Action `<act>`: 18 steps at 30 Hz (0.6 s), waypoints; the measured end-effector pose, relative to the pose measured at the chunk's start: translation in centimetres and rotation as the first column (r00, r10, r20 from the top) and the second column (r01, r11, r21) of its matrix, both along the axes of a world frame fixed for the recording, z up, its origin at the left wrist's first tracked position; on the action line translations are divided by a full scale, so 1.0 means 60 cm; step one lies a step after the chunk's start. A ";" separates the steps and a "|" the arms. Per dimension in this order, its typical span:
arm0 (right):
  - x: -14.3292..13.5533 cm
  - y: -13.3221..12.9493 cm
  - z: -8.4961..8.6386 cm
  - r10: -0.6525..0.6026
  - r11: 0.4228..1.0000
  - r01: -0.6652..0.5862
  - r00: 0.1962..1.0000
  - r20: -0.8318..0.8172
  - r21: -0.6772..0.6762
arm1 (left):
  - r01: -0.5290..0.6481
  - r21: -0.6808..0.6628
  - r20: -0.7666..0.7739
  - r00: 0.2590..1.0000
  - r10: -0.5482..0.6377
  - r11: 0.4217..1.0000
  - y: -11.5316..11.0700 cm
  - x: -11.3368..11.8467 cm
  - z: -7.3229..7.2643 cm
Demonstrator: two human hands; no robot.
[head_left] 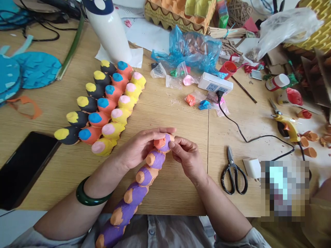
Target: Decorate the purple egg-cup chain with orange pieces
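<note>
while its lower end runs down past the front edge of the desk [160, 110] and out of view, the purple strip [141, 193] slants up in front of the person's shirt [150, 230] to a top end between the two hands. it is a single row of rounded bumps, purple on the body, with tan-orange caps on the lower ones and ragged tan-orange patches along the edges; the topmost bump bears a brighter, redder orange cap. the left hand [136, 148] is closed loosely around that top end, its fingers stretched out behind the bump and its thumb side by the bright cap. the right hand [190, 160] has thumb and forefinger pinched together on the right rim of the same bump, the other fingers curled in. whether the strip touches the desk, i cannot tell. beyond the left forearm stand three similar rows: black with yellow tips [90, 104], orange with blue tips [110, 104], yellow with pink tips [122, 114]. scissors [231, 162] lie near the right forearm.
</note>
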State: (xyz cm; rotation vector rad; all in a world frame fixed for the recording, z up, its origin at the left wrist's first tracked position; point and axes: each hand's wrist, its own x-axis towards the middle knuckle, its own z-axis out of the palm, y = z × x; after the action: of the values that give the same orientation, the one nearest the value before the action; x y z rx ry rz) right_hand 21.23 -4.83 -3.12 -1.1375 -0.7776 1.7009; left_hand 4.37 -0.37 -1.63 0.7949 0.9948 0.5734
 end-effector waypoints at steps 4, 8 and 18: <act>-0.004 -0.004 -0.002 -0.001 0.999 0.000 0.999 -0.046 -0.033 | 0.032 -0.006 0.035 0.999 -0.032 0.999 0.003 -0.005 -0.003; -0.009 -0.007 -0.009 -0.019 0.997 0.009 0.992 -0.125 -0.079 | 0.016 -0.016 0.050 0.999 -0.015 1.000 0.002 -0.004 -0.001; -0.008 -0.003 -0.008 -0.038 0.994 0.026 0.994 -0.102 -0.110 | 0.038 0.054 0.039 0.998 -0.040 0.998 -0.007 -0.002 -0.006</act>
State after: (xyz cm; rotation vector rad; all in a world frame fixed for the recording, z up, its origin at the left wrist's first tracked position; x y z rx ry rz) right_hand 20.73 -4.99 -3.57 -1.1190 -0.6057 1.7783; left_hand 4.26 -0.80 -2.01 0.8448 0.9285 0.5821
